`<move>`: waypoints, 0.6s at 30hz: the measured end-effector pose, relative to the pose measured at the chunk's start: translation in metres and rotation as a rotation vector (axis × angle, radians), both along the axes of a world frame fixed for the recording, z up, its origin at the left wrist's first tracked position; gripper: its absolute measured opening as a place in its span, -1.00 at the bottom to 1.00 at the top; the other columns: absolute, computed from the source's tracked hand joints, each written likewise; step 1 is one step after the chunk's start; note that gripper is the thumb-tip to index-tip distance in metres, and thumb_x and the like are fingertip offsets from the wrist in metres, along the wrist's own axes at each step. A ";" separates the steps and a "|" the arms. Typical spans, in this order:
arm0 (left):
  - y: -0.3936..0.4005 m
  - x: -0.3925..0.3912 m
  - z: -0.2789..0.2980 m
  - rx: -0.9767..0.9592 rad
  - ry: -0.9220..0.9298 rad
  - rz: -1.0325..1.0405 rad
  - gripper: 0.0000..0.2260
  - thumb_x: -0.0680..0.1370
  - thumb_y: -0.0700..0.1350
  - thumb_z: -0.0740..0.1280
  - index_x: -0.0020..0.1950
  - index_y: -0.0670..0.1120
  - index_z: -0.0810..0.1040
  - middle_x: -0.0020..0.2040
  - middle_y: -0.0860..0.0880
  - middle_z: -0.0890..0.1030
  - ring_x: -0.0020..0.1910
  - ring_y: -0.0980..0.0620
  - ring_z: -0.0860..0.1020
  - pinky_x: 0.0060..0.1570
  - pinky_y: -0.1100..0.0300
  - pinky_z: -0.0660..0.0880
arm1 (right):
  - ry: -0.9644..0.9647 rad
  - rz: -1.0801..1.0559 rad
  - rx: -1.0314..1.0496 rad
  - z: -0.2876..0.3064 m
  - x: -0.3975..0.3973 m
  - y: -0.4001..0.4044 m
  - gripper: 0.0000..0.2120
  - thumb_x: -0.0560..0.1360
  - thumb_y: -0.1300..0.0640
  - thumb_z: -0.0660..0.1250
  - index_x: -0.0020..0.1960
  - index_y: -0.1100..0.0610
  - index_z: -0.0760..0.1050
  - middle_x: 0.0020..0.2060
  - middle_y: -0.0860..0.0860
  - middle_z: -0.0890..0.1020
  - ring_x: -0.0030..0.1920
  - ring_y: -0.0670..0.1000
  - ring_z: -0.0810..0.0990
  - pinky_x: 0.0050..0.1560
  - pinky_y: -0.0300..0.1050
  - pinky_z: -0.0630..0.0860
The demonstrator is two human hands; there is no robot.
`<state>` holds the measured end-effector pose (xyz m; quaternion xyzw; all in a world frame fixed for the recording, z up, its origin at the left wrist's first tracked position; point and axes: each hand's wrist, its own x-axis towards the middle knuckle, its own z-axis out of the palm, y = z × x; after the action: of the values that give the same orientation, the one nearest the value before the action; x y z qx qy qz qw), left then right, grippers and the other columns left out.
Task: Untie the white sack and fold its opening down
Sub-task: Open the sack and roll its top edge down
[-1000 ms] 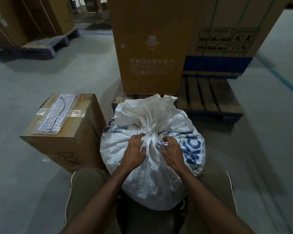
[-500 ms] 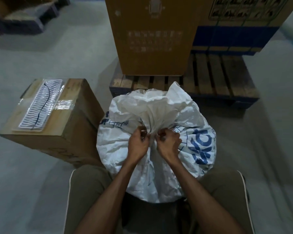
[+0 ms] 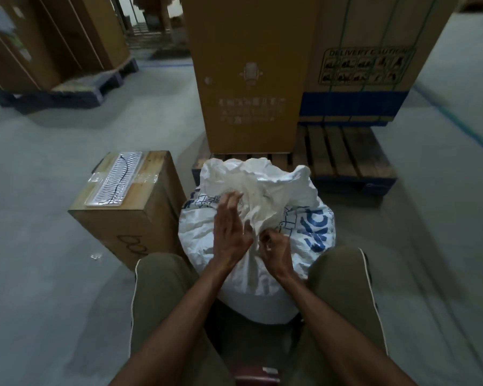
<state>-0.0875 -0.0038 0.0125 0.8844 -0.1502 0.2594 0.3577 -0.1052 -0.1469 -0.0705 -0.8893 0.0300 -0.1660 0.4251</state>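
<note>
A full white sack [image 3: 262, 285] with blue print stands on the floor between my knees. Its crumpled mouth [image 3: 260, 181] is bunched above a gathered neck. My left hand [image 3: 230, 229] lies flat against the left side of the neck with fingers stretched out and apart, holding nothing. My right hand [image 3: 275, 250] is curled at the neck's near side, its fingertips pinched on the tie there. The tie itself is too small to make out.
A taped cardboard box [image 3: 129, 210] stands just left of the sack. Behind the sack is a wooden pallet [image 3: 346, 160] carrying a tall brown carton [image 3: 248, 73] and a strapped carton [image 3: 365, 59]. More cartons on pallets stand at the far left.
My left hand has let go of the neck and opened flat, fingers pointing away. The sack's mouth has spread looser and wider. The camera has tilted up.
</note>
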 end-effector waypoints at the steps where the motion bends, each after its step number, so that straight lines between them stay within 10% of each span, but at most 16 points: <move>1: -0.001 0.001 0.010 0.073 -0.016 -0.025 -0.24 0.40 -0.20 0.45 0.56 -0.10 0.22 0.55 -0.20 0.25 0.55 -0.20 0.26 0.43 -0.14 0.34 | -0.016 0.023 -0.008 0.001 -0.009 0.000 -0.83 0.45 0.36 0.39 -0.18 0.11 0.58 -0.29 -0.03 0.63 -0.28 -0.07 0.58 -0.22 0.00 0.57; 5: -0.007 0.000 0.048 0.438 -0.069 -0.087 -0.04 0.34 -0.09 0.44 0.66 0.05 0.04 0.65 -0.10 0.13 0.65 -0.16 0.04 0.53 -0.18 0.11 | -0.046 0.076 -0.068 0.011 -0.044 0.001 -0.81 0.46 0.39 0.42 -0.09 0.12 0.62 -0.18 -0.02 0.68 -0.17 -0.08 0.63 -0.10 -0.14 0.60; 8: -0.005 -0.003 0.061 0.589 -0.035 -0.042 -0.13 0.42 -0.01 0.42 0.66 0.07 0.09 0.35 -0.07 0.53 0.50 -0.13 0.33 0.53 -0.18 0.03 | -0.024 0.106 -0.127 0.015 -0.063 -0.007 -0.83 0.45 0.35 0.47 -0.08 0.11 0.62 -0.14 -0.01 0.67 -0.13 -0.05 0.63 -0.08 -0.16 0.60; 14: 0.014 -0.042 0.050 0.717 0.130 -0.123 -0.76 0.50 -0.03 0.33 0.13 -0.05 0.60 0.02 -0.10 0.69 0.03 -0.14 0.63 0.25 -0.02 0.42 | -0.256 -0.142 -0.079 0.047 -0.088 -0.022 -0.67 0.37 0.48 0.37 0.06 0.19 0.57 -0.02 0.13 0.61 -0.01 0.14 0.60 0.01 0.06 0.59; 18: 0.030 -0.088 0.037 0.694 0.211 -0.127 -0.70 0.47 -0.03 0.34 0.18 -0.04 0.60 0.07 -0.11 0.66 0.06 -0.17 0.61 0.06 0.01 0.52 | -0.307 -0.170 -0.420 0.081 -0.097 -0.035 -0.23 0.29 0.34 0.41 0.49 0.05 0.42 0.38 0.16 0.45 0.36 0.20 0.43 0.32 0.10 0.35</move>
<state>-0.1756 0.0257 0.0498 0.9639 -0.2462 0.0774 0.0653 -0.2018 -0.1814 0.0100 -0.9167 0.0048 -0.3365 0.2153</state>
